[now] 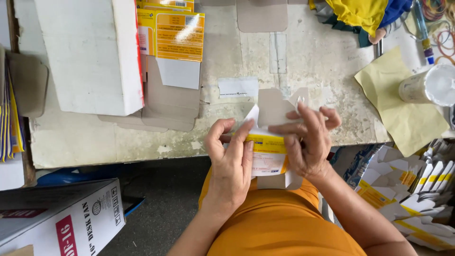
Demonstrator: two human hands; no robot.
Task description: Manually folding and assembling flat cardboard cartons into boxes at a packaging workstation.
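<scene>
A small yellow-and-white carton (268, 152) is held between both my hands just in front of the table's near edge, above my orange-clad lap. My left hand (231, 161) grips its left side, thumb and fingers curled on the panel. My right hand (307, 142) grips its right side, fingers spread over the grey open flaps at the top. The carton's lower flap hangs down below my hands.
The worn white table (327, 57) carries a stack of flat yellow cartons (173, 33), a large white box (90, 52), a yellow paper sheet (407, 106) and a white cylinder (429, 85). Folded cartons (417, 189) are piled at right. A big printed box (61, 218) stands lower left.
</scene>
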